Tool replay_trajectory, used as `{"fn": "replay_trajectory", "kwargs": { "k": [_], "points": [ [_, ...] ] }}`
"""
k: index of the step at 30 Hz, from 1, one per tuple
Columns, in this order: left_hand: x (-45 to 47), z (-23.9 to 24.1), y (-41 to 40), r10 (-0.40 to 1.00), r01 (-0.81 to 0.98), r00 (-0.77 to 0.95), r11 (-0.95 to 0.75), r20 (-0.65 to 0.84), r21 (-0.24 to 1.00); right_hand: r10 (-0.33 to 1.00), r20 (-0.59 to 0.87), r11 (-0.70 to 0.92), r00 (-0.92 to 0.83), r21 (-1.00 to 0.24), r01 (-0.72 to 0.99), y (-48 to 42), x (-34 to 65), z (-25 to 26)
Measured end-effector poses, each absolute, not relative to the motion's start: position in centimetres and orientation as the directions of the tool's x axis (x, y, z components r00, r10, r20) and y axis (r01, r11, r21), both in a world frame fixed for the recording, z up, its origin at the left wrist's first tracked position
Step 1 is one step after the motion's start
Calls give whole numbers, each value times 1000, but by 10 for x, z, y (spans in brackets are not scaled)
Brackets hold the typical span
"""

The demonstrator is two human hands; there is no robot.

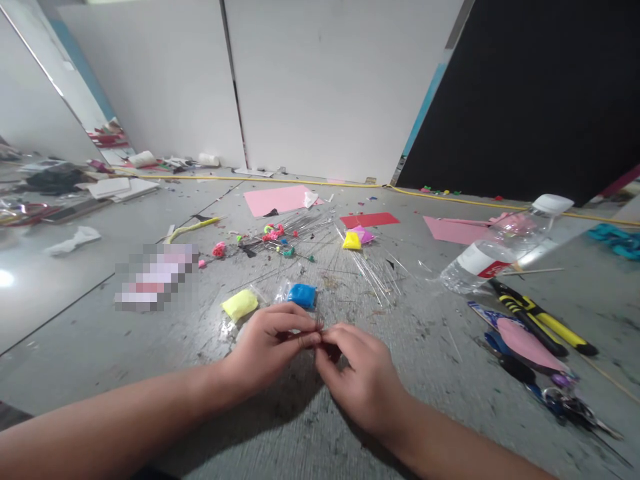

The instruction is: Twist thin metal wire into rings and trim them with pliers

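Observation:
My left hand (275,347) and my right hand (363,373) meet fingertip to fingertip low in the middle of the view. Both are closed in a pinch, and whatever sits between the fingers is too small or too hidden to make out. Just beyond the left hand lie a pale yellow clay packet (240,305) and a blue clay packet (303,295). Farther off, a bright yellow packet (351,241) rests against a purple packet (364,234), beside several thin wires (373,273).
Small coloured clay pieces (273,232) lie among wires at centre. Pink paper (275,200) and a red card (370,219) are behind. On the right are a plastic bottle (473,267), yellow-black pliers (545,320) and keys (570,403). A white partition (340,87) bounds the back.

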State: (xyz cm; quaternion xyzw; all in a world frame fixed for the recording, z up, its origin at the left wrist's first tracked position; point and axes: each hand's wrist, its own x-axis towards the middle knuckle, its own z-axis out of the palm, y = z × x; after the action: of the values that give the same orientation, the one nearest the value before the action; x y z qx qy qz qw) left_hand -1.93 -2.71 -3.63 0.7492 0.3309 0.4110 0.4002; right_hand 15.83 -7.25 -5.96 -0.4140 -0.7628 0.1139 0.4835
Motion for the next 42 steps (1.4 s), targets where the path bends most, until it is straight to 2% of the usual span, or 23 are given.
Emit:
{"fn": "replay_trajectory", "kwargs": {
  "k": [7,13,18,23,30,31,33,35,37,38,39,42],
  "points": [
    [-22,-33,-26,726,178,544,-589,420,788,719,648,646,-252,-489,586,-78,162,-53],
    [-23,-33,-27,667,218,677,-585,311,781,586,805,705,-94,-449,549,-76,169,-43],
    [-23,-36,-27,597,186,699,-683,393,706,515,831,774,-211,-345,531,-73,171,-39],
    [-21,-38,-27,537,170,705,-762,463,626,510,822,795,-255,-336,506,-74,170,-38],
    [-28,-25,-18,504,240,806,-758,311,607,580,805,734,-123,-451,507,-73,166,-54],
    [-32,-19,-11,516,282,806,-765,290,578,596,796,722,-107,-473,505,-73,165,-56],
    [-42,-5,9,636,458,707,-746,311,483,623,776,699,-97,-496,516,-71,165,-58],
    [-53,8,35,783,702,559,-622,274,346,632,768,685,-104,-490,539,-71,165,-59],
    [-61,16,59,883,860,452,-469,126,199,630,768,693,-121,-484,534,-71,164,-59],
    [-63,18,68,917,908,398,-395,12,141,627,768,702,-131,-483,524,-72,164,-59],
    [-62,19,76,929,925,368,-361,-38,121,625,767,712,-147,-482,511,-73,163,-59],
    [-52,13,86,933,936,347,-340,-95,86,620,764,730,-177,-479,487,-76,162,-58]
  ]
}}
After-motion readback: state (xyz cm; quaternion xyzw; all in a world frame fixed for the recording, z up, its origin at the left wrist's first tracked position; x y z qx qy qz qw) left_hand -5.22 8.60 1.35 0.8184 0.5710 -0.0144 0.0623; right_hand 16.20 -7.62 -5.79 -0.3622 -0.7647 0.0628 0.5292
